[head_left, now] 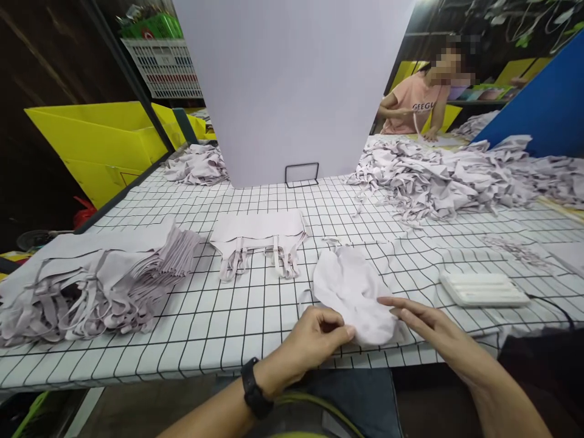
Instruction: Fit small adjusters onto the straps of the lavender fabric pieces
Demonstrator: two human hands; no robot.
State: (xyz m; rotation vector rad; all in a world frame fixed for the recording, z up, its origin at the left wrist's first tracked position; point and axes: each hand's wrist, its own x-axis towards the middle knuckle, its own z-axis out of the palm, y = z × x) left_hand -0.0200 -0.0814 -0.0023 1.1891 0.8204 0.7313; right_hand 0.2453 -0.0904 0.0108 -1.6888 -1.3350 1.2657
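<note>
A crumpled pale lilac-white garment (353, 292) lies at the front edge of the table, with thin straps at its far side. My left hand (314, 337), a black band on its wrist, closes thumb and curled fingers on the garment's near left edge. At the opposite edge my right hand (424, 322) has its fingers stretched out, the tips touching the cloth. A small flat stack of similar strapped garments (260, 231) lies just beyond, to the left. Farther left, a thick pile of folded strapped garments (100, 280) is fanned along the table.
A checked cloth covers the table (191, 328). At right lie a white device (483, 289) with a black cable and a large loose heap of garments (447, 176). An upright pale panel (296, 91) stands behind. A person (417, 100) works beyond; yellow bins (100, 140) stand left.
</note>
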